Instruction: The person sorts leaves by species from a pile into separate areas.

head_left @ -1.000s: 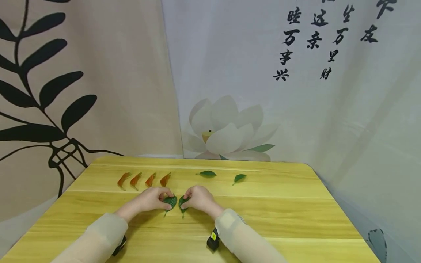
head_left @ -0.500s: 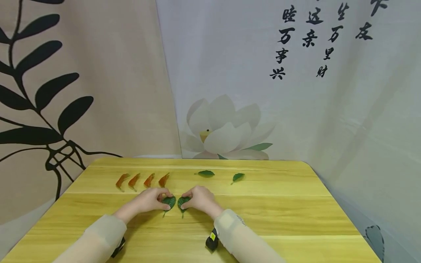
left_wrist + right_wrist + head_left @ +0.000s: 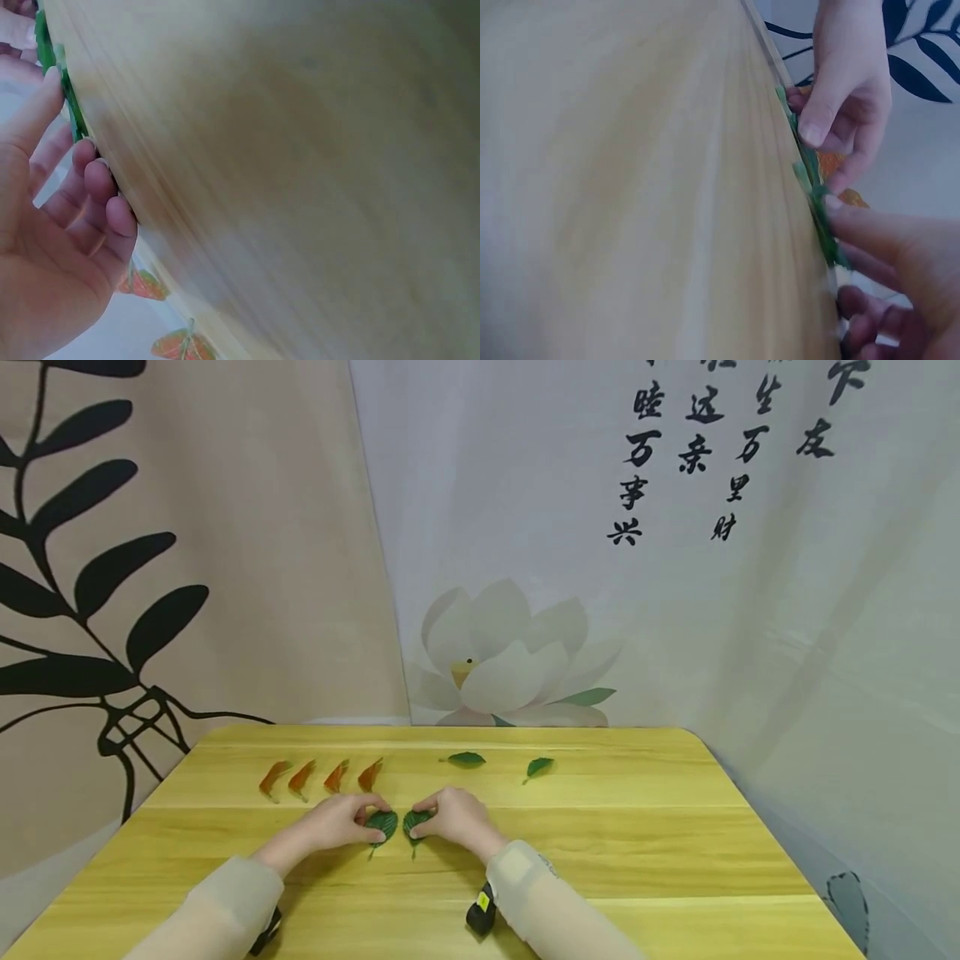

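Two ribbed green leaves lie side by side on the table's middle, stems toward the person, a narrow gap between them. My left hand [image 3: 330,822] pinches the left leaf [image 3: 387,822] at its outer side, thumb below and index finger above. Likewise my right hand [image 3: 459,820] holds the right leaf [image 3: 410,821] by thumb and forefinger. In the left wrist view the left leaf [image 3: 71,101] appears edge-on, flat against the wood. The right wrist view has both hands close together, the right leaf [image 3: 823,225] under the right thumb. The fingers partly cover both leaves.
Several orange-red curled leaves [image 3: 302,779] form a row at the back left of the wooden table [image 3: 637,852]. Two smaller green leaves, one near the middle [image 3: 467,760] and another farther right [image 3: 538,768], lie near the back edge. A printed curtain [image 3: 300,568] hangs behind.
The head view has shifted slightly. Both hands keep their hold on the two green leaves, and nothing on the table has visibly moved.
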Demonstrator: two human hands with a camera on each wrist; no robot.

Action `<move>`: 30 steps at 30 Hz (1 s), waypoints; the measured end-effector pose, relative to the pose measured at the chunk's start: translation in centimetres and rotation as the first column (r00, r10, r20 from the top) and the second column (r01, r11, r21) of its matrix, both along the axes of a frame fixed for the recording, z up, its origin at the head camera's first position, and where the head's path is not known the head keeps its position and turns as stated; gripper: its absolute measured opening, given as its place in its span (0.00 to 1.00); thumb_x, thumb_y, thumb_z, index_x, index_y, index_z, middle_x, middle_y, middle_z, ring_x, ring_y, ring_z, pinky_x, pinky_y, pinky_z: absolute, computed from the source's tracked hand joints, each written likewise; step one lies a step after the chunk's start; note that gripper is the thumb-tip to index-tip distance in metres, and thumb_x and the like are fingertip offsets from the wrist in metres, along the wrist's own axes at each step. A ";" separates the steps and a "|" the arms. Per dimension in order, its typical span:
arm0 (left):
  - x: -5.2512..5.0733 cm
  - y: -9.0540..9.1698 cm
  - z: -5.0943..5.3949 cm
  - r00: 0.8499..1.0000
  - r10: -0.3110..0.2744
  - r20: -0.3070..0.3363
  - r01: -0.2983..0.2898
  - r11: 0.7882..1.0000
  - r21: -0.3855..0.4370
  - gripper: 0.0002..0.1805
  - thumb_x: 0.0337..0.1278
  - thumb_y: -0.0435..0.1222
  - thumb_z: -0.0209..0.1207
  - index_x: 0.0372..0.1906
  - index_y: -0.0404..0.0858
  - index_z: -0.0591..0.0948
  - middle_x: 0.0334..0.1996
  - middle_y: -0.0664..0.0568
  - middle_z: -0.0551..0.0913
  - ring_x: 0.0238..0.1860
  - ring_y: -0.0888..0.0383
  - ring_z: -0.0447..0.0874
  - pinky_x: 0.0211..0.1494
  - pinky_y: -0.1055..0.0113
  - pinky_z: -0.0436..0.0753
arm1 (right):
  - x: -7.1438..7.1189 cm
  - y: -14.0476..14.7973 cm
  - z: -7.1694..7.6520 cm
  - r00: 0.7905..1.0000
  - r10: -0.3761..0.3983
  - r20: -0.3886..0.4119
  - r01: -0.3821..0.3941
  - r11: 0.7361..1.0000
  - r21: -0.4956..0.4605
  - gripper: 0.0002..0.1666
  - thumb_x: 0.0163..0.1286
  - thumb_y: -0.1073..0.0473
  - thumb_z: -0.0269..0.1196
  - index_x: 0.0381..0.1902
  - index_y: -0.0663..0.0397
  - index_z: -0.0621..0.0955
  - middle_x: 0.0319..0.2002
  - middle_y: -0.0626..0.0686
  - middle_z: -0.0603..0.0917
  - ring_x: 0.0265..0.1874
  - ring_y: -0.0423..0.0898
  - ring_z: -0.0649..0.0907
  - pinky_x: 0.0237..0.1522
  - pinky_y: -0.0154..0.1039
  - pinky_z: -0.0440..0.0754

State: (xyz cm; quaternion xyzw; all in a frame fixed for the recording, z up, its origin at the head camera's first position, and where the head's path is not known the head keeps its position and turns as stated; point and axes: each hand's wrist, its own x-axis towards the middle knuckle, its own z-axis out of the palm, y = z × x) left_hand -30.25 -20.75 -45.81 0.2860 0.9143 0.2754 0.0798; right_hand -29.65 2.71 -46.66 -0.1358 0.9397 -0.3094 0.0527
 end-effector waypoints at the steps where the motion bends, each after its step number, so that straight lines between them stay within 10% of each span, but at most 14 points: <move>1: 0.0 -0.1 0.0 1.000 0.001 0.005 -0.001 1.000 0.002 0.23 0.56 0.46 0.67 0.54 0.41 0.81 0.17 0.58 0.70 0.16 0.65 0.60 0.20 0.70 0.62 | 0.0 0.1 0.0 1.000 0.006 0.009 -0.006 1.000 -0.010 0.20 0.52 0.43 0.75 0.45 0.32 0.88 0.41 0.39 0.86 0.40 0.41 0.83 0.34 0.40 0.79; 15: -1.0 0.5 4.4 0.998 0.047 -0.034 -0.048 0.999 -0.015 0.25 0.57 0.50 0.65 0.55 0.39 0.82 0.26 0.57 0.77 0.22 0.61 0.69 0.26 0.65 0.70 | -1.3 1.5 0.2 0.992 0.116 0.049 -0.103 0.972 -0.211 0.21 0.61 0.51 0.70 0.52 0.46 0.86 0.38 0.46 0.86 0.31 0.40 0.80 0.29 0.36 0.77; 21: -2.5 2.9 5.7 0.999 0.026 -0.031 -0.026 1.000 -0.003 0.24 0.57 0.52 0.64 0.54 0.43 0.83 0.24 0.55 0.77 0.21 0.61 0.69 0.25 0.65 0.70 | -2.0 4.2 1.5 0.995 0.088 0.035 -0.076 0.961 -0.266 0.23 0.62 0.51 0.69 0.54 0.52 0.84 0.17 0.50 0.75 0.13 0.39 0.66 0.17 0.33 0.67; 30: -4.6 7.4 6.6 0.989 -0.085 -0.120 0.085 0.996 -0.011 0.19 0.61 0.47 0.63 0.52 0.43 0.83 0.33 0.57 0.81 0.30 0.62 0.77 0.34 0.63 0.77 | -2.9 10.6 2.7 0.996 -0.073 0.050 0.086 0.935 -0.345 0.22 0.67 0.53 0.65 0.54 0.60 0.82 0.33 0.57 0.82 0.21 0.46 0.75 0.22 0.37 0.75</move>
